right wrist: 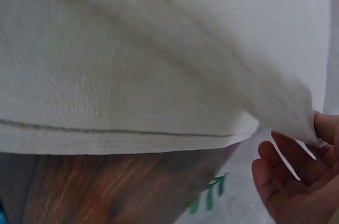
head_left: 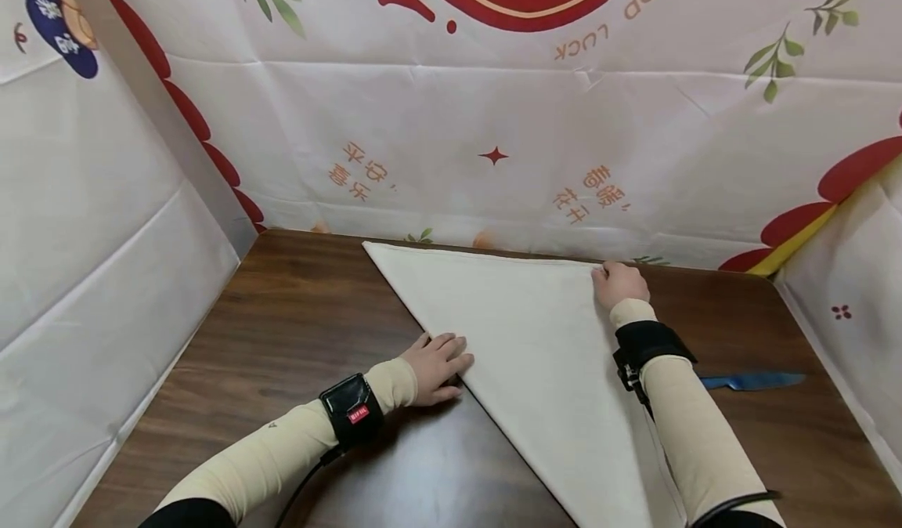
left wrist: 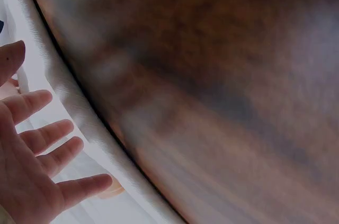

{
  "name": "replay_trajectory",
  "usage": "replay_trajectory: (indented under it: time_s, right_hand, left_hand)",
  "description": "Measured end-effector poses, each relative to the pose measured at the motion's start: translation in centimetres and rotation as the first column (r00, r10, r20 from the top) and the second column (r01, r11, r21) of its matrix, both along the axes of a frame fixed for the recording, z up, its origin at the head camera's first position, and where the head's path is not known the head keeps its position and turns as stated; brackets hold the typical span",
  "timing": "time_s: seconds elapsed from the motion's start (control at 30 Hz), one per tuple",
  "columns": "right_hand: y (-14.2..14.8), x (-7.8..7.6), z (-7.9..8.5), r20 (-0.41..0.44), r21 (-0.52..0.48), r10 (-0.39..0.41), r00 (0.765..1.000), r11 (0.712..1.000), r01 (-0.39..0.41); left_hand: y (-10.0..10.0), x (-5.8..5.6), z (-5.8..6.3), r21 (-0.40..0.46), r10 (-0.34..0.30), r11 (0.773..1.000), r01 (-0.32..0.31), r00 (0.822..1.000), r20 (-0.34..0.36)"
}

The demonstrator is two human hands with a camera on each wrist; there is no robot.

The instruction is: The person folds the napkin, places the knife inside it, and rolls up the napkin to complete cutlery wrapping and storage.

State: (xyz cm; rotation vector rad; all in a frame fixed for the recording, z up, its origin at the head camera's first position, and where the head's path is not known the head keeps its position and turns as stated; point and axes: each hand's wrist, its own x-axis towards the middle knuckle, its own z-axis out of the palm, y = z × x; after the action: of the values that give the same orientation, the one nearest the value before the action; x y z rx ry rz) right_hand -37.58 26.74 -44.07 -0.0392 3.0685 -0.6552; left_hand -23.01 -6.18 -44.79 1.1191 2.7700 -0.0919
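Observation:
A cream cloth [head_left: 521, 340], folded along a slanting edge into a triangle, lies over the wooden table. At its far right corner my right hand [head_left: 622, 283] pinches the fabric. In the right wrist view, the thumb and index finger of that hand [right wrist: 302, 176] hold a gathered corner of the upper layer, raised off the layer below. My left hand [head_left: 438, 367] is spread flat, its fingertips over the slanting fold. The left wrist view shows the fingers of this hand [left wrist: 37, 150] straight and apart beside the pale cloth edge [left wrist: 79, 105].
A blue knife [head_left: 757, 381] lies on the table to the right, partly behind my right forearm. Printed white sheets [head_left: 423, 121] stand as walls behind and on both sides. Brown tabletop [head_left: 296, 316] extends left of the cloth. Cables run along both forearms.

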Motion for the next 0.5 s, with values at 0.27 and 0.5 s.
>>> replay_trajectory:
  time_s: [0.27,0.5]
  right_hand:
    - [1.1,-1.3,-1.7,0.105,0.035,-0.108,0.989,0.994,0.105]
    - [0.4,-3.1,-1.8,0.11,0.065,-0.149,0.983,0.988,0.143]
  left_hand:
    - [-0.5,-0.5,-0.4,-0.038,0.017,0.999,-0.017,1.0,0.015]
    - [-1.2,-1.0,-0.4,-0.05,0.046,0.998,-0.046,0.999,0.003]
